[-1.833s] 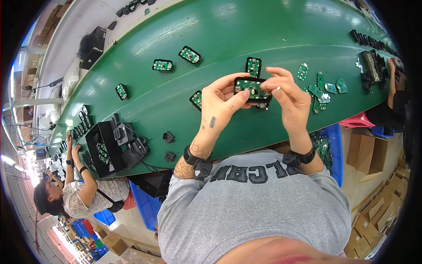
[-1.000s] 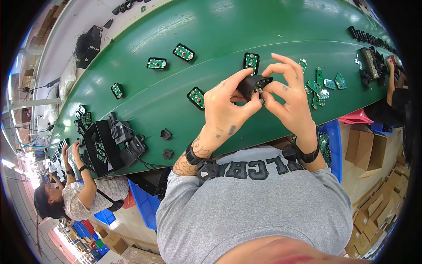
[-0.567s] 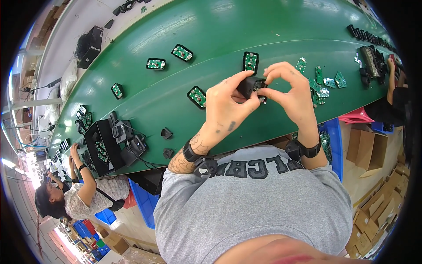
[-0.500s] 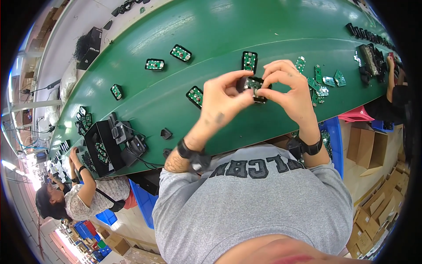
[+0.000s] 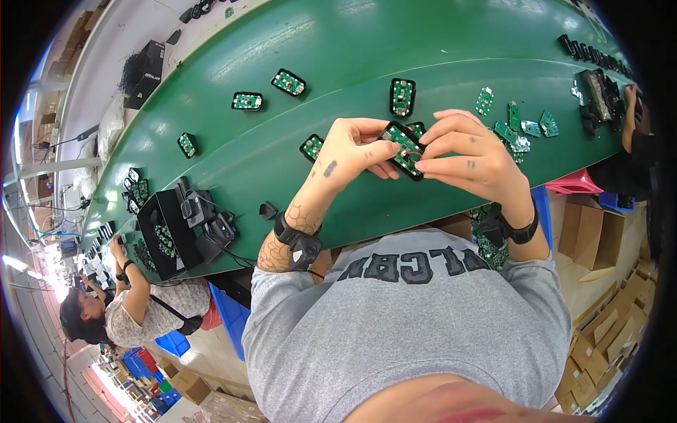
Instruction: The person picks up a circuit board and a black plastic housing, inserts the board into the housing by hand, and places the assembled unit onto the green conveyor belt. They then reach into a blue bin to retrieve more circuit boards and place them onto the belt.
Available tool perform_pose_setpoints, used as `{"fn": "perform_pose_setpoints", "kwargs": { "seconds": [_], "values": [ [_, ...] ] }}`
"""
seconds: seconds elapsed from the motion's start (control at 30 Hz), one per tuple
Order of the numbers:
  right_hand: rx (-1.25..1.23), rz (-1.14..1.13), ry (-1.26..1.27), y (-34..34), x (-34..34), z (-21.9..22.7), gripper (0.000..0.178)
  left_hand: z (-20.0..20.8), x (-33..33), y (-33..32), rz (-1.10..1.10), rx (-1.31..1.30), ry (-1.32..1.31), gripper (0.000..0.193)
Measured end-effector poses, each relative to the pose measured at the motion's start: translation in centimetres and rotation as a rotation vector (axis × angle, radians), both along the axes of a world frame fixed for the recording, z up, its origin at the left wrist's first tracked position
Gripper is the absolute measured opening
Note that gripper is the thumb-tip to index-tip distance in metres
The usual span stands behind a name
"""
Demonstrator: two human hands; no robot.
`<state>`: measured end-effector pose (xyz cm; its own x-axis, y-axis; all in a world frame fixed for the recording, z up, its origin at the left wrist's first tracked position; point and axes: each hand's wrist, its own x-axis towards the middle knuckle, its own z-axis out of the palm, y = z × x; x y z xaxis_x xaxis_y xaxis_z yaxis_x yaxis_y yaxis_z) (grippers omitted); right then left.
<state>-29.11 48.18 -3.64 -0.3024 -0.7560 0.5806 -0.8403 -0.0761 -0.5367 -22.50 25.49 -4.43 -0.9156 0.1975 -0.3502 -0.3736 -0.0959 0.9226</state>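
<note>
A black casing [image 5: 399,139] with a green circuit board is held above the green table [image 5: 338,211]. The left hand [image 5: 356,151] pinches its left side; the right hand [image 5: 479,158] has fingertips bunched at its right edge by a red wire [image 5: 413,154], grip unclear. Nearer the wearer than the casing, dark block letters [image 5: 416,270] span the grey shirt [image 5: 409,317]; far left of it, a black box [image 5: 144,77] bears pale lettering.
</note>
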Motion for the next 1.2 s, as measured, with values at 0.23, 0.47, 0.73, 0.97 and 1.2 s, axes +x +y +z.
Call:
{"fn": "perform_pose_setpoints", "kwargs": {
  "seconds": [0.23,0.47,0.73,0.97,1.2],
  "values": [
    [0.044,-0.088,0.341,0.0,-0.7,1.0,0.025,0.8,-0.3,0.0,-0.075,0.002,-0.048,0.035],
    [0.052,-0.545,-0.368,-1.7,1.9,0.2,0.013,0.2,1.6,2.8,0.284,-0.27,0.373,0.043],
    [-0.168,-0.581,-0.188,-3.5,4.0,-1.9,0.027,-0.1,0.9,3.6,0.502,-0.311,0.438,0.044],
    [0.573,-0.673,0.497,-3.2,5.4,-1.3,0.028,-0.6,-2.1,2.7,0.225,-0.36,0.231,0.042],
    [0.556,-0.26,-0.141,-0.6,-0.7,-2.5,0.021,-5.6,-11.6,-7.3,0.098,-0.981,0.382,0.04]
  ]
}}
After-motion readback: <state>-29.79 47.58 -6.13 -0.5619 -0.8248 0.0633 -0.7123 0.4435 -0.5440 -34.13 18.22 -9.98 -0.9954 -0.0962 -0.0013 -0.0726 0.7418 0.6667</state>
